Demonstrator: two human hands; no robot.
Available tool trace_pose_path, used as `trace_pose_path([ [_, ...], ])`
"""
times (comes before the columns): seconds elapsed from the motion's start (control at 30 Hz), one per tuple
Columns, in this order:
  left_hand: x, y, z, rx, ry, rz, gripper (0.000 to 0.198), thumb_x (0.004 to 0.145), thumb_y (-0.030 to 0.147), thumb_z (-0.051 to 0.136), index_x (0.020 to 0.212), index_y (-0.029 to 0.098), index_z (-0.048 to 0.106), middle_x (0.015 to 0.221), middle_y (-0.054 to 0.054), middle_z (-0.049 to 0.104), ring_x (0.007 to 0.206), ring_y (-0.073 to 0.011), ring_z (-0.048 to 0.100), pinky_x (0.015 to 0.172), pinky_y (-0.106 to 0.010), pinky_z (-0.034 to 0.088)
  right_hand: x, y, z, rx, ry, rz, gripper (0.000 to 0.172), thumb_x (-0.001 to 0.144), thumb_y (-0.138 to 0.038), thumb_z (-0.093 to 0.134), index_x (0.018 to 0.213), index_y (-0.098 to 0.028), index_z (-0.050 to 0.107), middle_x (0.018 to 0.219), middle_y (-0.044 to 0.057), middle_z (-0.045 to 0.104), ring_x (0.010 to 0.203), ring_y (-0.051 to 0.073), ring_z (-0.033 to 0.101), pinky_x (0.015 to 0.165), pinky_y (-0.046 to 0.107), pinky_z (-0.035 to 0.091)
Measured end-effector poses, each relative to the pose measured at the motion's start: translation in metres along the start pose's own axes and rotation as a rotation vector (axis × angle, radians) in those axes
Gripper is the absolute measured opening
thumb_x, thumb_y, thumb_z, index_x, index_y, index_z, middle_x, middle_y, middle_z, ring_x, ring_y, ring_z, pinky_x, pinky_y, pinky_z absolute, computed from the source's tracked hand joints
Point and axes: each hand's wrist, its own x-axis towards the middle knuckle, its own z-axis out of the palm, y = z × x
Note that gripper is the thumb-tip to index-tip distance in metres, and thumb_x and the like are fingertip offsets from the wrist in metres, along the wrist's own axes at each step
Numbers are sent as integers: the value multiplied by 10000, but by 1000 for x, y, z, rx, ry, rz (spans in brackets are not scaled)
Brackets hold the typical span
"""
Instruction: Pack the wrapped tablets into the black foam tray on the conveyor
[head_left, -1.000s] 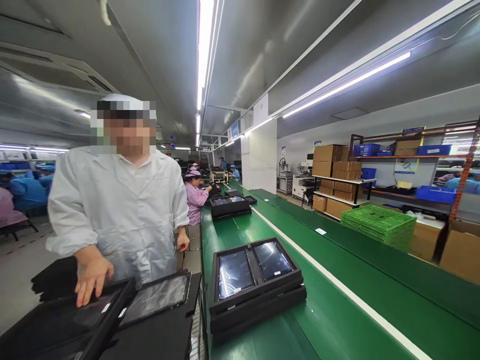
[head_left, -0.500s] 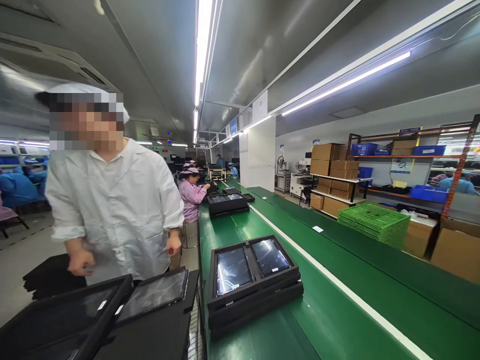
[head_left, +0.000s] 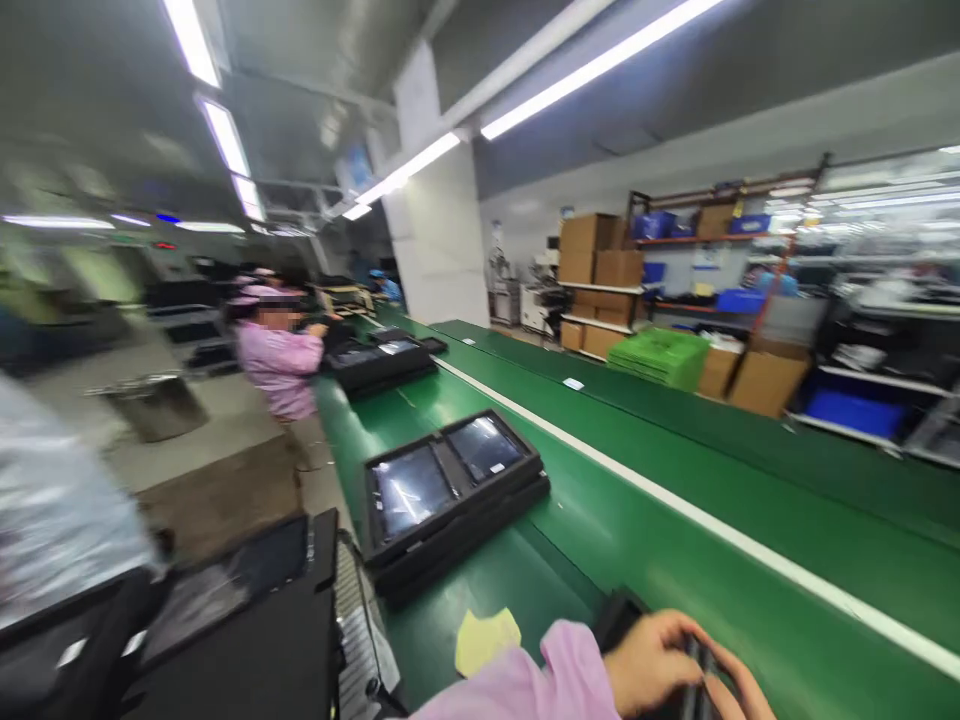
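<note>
Left hand [head_left: 660,665] low at the bottom edge of the view, pink sleeve [head_left: 525,690] leading to it. Fingers curled over a dark flat object [head_left: 694,680], thumb side toward the camera; hand closed around it. The object sits on the green worktop [head_left: 637,520] at the near edge, mostly cut off by the frame, so what it is cannot be told. A black corner of something [head_left: 619,615] pokes out just behind the wrist. Right hand not in view.

Yellow slip of paper [head_left: 486,638] lies flat on the worktop, just left of the sleeve.

Further along the worktop: a stack of black trays [head_left: 454,495], two glossy screens side by side in the top one. Well beyond, a second tray stack [head_left: 382,362]. White stripe [head_left: 675,510] runs the length of the worktop.

Left of the worktop, black trays on a cart [head_left: 247,620], blurred. White garment of a person [head_left: 60,510] at far left, blurred. Another person in pink [head_left: 281,355] stands by the far tray stack.

Right side: green crates [head_left: 660,358], cardboard boxes [head_left: 765,380], shelving with blue bins [head_left: 855,412].
</note>
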Motion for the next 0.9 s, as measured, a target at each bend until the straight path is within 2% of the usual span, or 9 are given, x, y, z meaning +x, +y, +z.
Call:
trace_pose_path([
  [0.03, -1, -3, 1, -23, -11, -16, 267, 657, 173, 681, 909, 131, 601, 813, -15, 606, 807, -173, 572, 847, -404, 433, -11, 3, -8, 24, 5, 36, 445, 768, -564, 589, 1006, -189, 594, 986, 82, 626, 888, 254, 598, 741, 362, 519],
  [0.1, -4, -6, 1, -72, -31, -38, 304, 635, 122, 619, 936, 155, 591, 837, -9, 608, 836, -171, 557, 880, -380, 400, -27, 2, -15, 193, -58, 73, 471, 663, -538, 629, 975, -187, 587, 847, 70, 649, 823, 277, 603, 673, 352, 512],
  [0.17, -5, -5, -2, -107, -58, -52, 308, 635, 121, 580, 940, 168, 588, 904, -20, 612, 877, -171, 545, 895, -352, 381, -34, -3, -14, 268, -80, 105, 401, 693, -447, 590, 998, -188, 560, 680, 23, 609, 670, 240, 586, 563, 322, 474],
  [0.23, -7, -3, -5, -126, -85, -64, 318, 646, 140, 570, 962, 175, 582, 947, -30, 614, 895, -174, 543, 892, -343, 381, -34, -6, -9, 301, -56, 126, 370, 702, -397, 565, 1007, -188, 540, 637, -5, 572, 563, 196, 535, 519, 300, 438],
  [0.47, -12, 0, -12, -141, -144, -68, 348, 642, 186, 604, 988, 186, 565, 1112, -69, 589, 1038, -229, 524, 959, -389, 344, -39, -6, -6, 337, -69, 135, 345, 703, -293, 535, 1031, -185, 521, 569, -55, 467, 536, 165, 480, 539, 283, 409],
  [0.63, -15, -3, -16, -183, -240, -50, 504, 587, 137, 617, 1079, 206, 531, 1205, -66, 535, 1185, -265, 429, 1046, -427, 254, -45, -11, -14, 374, -175, 110, 484, 675, -184, 554, 1152, -187, 474, 584, -72, 454, 550, 146, 454, 560, 273, 358],
  [0.9, -16, -4, -18, -161, -283, -28, 495, 645, 165, 615, 1123, 213, 492, 1280, -76, 474, 1237, -272, 375, 1062, -441, 229, -46, -14, -14, 364, -196, 130, 495, 687, -208, 550, 1170, -187, 445, 607, -70, 431, 569, 145, 421, 584, 284, 324],
])
